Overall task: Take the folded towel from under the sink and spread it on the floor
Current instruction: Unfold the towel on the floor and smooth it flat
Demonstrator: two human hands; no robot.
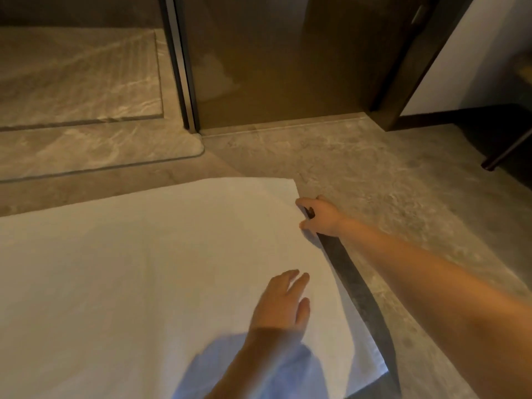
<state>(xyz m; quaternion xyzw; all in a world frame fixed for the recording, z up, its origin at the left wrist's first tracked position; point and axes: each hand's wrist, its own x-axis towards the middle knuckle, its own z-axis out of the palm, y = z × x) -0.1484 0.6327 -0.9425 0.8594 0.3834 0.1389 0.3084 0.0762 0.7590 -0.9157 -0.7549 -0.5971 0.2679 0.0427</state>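
Observation:
The white towel (138, 272) lies unfolded and flat on the grey stone floor, filling the lower left of the view. My right hand (321, 216) reaches out along the towel's right edge, just below its far right corner, and its fingers pinch that edge. My left hand (280, 302), coming out of a light blue sleeve, rests palm down on the towel near the same edge, fingers loosely apart and holding nothing. A dark strip of shadow runs along the floor beside the towel's right edge.
A raised marble shower step (95, 152) with a rounded corner lies just beyond the towel. A metal frame post (184, 82) and a tinted glass panel (273, 67) stand behind it. A dark door frame (403, 90) and a dark furniture leg (503, 154) are at right.

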